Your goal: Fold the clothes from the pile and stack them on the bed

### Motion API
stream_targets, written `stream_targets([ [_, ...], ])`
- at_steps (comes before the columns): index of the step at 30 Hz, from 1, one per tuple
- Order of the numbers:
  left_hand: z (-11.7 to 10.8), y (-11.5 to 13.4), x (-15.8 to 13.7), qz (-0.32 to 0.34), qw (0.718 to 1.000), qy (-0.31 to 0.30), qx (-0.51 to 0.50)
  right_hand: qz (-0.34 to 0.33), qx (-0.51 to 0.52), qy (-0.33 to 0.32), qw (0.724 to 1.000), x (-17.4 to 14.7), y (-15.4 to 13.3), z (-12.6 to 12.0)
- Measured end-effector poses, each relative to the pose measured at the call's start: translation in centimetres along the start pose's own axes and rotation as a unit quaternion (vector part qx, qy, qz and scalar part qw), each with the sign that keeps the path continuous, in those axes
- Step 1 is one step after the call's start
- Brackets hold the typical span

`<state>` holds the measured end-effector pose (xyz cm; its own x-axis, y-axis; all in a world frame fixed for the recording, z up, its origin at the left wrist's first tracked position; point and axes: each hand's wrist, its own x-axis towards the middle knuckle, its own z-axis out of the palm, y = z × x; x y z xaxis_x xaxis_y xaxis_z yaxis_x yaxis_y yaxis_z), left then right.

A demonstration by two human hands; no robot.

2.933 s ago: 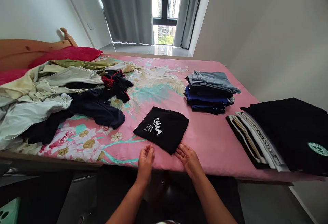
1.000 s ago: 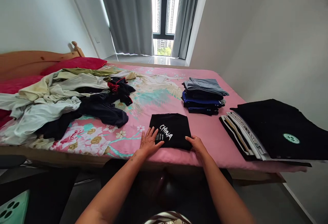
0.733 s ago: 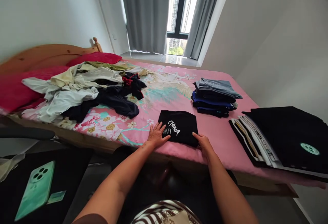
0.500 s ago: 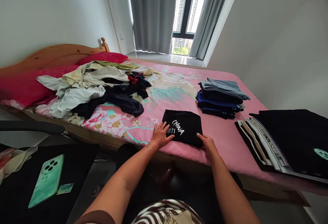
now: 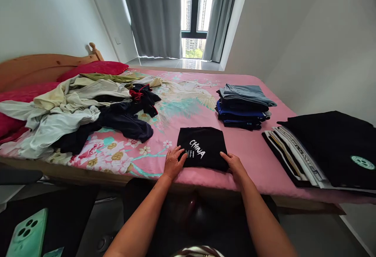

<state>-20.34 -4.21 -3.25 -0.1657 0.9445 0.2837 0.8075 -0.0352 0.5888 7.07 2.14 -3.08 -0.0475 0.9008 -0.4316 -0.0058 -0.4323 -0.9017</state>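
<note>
A black T-shirt, folded into a neat rectangle with white "CHINA" lettering, lies near the front edge of the bed. My left hand rests at its left edge, fingers stretched out and the thumb towards the cloth. At the lower right corner, my right hand pinches the T-shirt's edge, thumb on top and the other fingers partly hidden.
Loose clothes are heaped on the left by red pillows. Folded trousers are stacked right of centre; a pile of folded tops lies far right. A green phone rests on a black surface at lower left.
My left hand has slid off the T-shirt's front to its left edge. My right hand keeps its corner. The view has turned a little to the right.
</note>
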Motion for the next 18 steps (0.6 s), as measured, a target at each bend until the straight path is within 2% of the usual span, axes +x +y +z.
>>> stream_targets([
  [2, 0.0, -0.1, 0.0, -0.002, 1.0, 0.01, -0.022, 0.017, 0.001, -0.001, 1.0, 0.1, -0.2, 0.0],
  [7, 0.1, -0.2, -0.2, -0.046, 0.99, 0.066, -0.115, 0.012, 0.024, -0.025, 0.999, 0.4, -0.4, 0.1],
  [10, -0.1, 0.3, -0.4, -0.066, 0.985, 0.084, -0.137, 0.019, 0.027, -0.028, 0.999, 0.8, -0.5, 0.3],
  [15, -0.1, 3.6, -3.3, -0.11, 0.968, 0.152, -0.168, 0.007, 0.112, -0.053, 0.992, 0.3, -0.6, 0.7],
  [16, 0.4, 4.7, -4.3, -0.122, 0.963, 0.13, -0.204, 0.003, 0.131, -0.06, 0.99, 0.0, -0.7, 0.8],
  [18, 1.7, 7.1, -6.4, -0.173, 0.935, 0.015, -0.31, 0.005, 0.151, -0.066, 0.986, -0.6, -0.9, 0.9],
])
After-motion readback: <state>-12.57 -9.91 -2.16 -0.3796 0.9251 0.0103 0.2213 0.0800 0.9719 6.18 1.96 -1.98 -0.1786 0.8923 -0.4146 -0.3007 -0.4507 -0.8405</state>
